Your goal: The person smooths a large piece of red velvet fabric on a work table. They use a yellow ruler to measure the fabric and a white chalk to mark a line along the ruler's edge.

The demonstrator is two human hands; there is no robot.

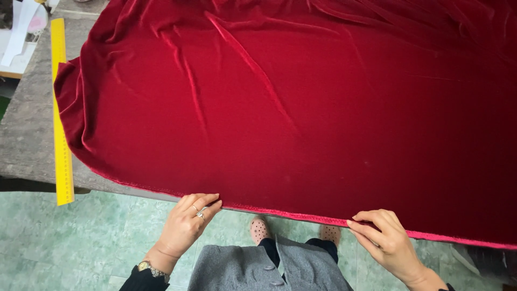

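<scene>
Red velvet cloth (301,108) lies spread over the grey table (27,134). Left hand (186,223) and right hand (385,240) pinch its near selvage, apparently aligning it; next, even tension both sides.

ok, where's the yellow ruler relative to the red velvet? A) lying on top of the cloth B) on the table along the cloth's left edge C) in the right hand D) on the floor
B: the yellow ruler lies on the grey table left of the red velvet cloth, its near end overhanging; both hands, left and right, pinch the cloth's near hem.
</scene>
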